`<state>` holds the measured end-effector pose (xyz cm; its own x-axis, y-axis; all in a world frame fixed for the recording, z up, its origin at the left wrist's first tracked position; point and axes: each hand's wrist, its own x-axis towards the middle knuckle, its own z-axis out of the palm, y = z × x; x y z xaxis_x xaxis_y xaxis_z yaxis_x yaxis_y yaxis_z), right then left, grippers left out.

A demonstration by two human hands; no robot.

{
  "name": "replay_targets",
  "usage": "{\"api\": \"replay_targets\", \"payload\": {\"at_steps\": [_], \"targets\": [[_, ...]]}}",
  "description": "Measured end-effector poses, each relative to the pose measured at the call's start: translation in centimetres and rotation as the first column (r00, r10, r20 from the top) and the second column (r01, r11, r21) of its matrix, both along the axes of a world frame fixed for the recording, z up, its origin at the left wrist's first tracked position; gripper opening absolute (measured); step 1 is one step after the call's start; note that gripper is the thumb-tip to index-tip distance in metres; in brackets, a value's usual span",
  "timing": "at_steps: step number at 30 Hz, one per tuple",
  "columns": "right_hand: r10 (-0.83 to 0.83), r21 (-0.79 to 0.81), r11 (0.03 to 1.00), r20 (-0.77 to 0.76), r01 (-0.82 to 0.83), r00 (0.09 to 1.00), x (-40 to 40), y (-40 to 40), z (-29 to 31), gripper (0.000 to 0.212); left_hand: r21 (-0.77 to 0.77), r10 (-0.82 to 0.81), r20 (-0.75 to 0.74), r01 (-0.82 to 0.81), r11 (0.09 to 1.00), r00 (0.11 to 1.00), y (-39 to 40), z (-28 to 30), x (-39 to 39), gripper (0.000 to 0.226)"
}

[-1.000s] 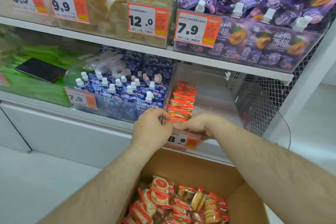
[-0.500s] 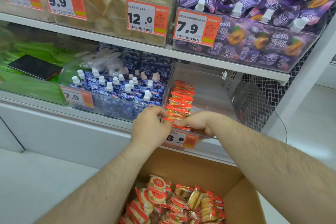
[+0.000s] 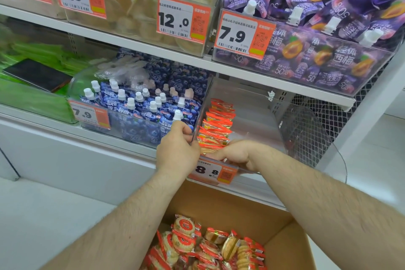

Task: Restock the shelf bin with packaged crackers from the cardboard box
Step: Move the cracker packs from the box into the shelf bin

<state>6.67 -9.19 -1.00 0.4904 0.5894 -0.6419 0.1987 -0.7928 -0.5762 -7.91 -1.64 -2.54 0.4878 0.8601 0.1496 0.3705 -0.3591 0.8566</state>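
You have one row of cracker packs (image 3: 215, 125) standing along the left side of the shelf bin (image 3: 252, 116). Your left hand (image 3: 177, 151) grips the bin's front corner. Your right hand (image 3: 237, 155), at 3 o'clock from it, seems to press the front pack. Most of the bin is bare, and the cardboard box (image 3: 285, 237) at 6 o'clock holds many more.
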Motion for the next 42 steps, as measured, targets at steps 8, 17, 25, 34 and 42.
{"api": "replay_targets", "payload": {"at_steps": [8, 17, 25, 34, 42], "targets": [[-0.227, 0.263, 0.886, -0.473, 0.382, 0.851, 1.5, 1.2, 0.7, 0.090, 0.043, -0.111, 0.032, 0.109, 0.993, 0.993, -0.1, -0.2, 0.2, 0.027], [-0.421, 0.324, 0.778, -0.367, 0.539, 0.829, 3.6, 4.3, 1.2, 0.078, 0.098, -0.107, -0.105, 0.117, 0.988, 0.989, 0.5, 0.4, 0.5, 0.024], [-0.518, 0.357, 0.738, -0.245, 0.573, 0.819, 6.6, 6.2, 1.2, 0.100, 0.074, -0.118, -0.094, 0.125, 0.989, 0.988, 0.5, 0.5, 0.5, 0.030], [-0.434, 0.348, 0.777, -0.307, 0.525, 0.847, 6.8, 5.3, 0.2, 0.085, 0.054, -0.140, -0.059, 0.143, 0.988, 0.988, 0.9, 0.3, 0.3, 0.033], [0.088, -0.038, 0.995, -0.052, -0.090, 0.995, 1.8, -0.7, 1.0, 0.072, 0.085, -0.117, -0.023, 0.119, 0.989, 0.993, 0.7, -0.5, 0.6, 0.031]]}}
